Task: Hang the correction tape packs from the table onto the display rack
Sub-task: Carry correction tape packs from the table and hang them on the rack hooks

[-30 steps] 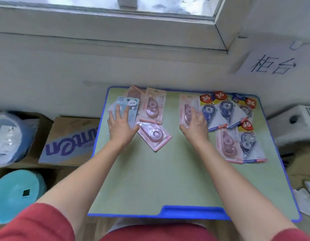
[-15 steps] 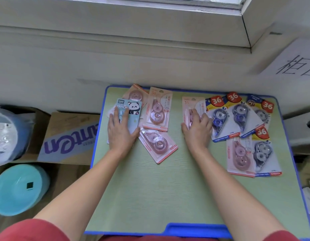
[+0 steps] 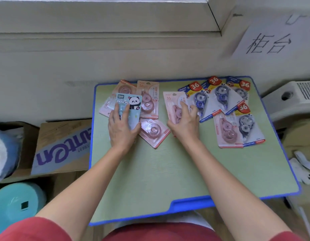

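We look down on a table (image 3: 168, 180) with a smooth pale green top and a raised blue plastic rim. All the correction tape packs (image 3: 148, 100) lie flat on its far half. Each is a glossy card with a clear moulded blister holding a teardrop-shaped dispenser with 2 round reels. Our left hand (image 3: 122, 130) rests on the panda pack (image 3: 132, 102), a light blue card printed with a cartoon panda. Its fingers are straight and slightly apart on the card's face, the thumb against its lower right edge. This pack overlaps pink packs behind it, and a tilted pink pack (image 3: 153, 132) lies just beside the thumb. Our right hand (image 3: 184, 125) grips the salmon pack (image 3: 172, 103), fingers curled together over its blister and thumb at its left edge. To the right, 3 blue-carded packs (image 3: 222, 98) with round red "36" badges fan out, overlapping. Nearer us, a rose pack (image 3: 226, 131) and a dark grey pack (image 3: 247, 127) lie side by side, edges overlapping. Left of the table sits a brown cardboard box (image 3: 63, 145) with purple lettering; we cannot tell what it holds.
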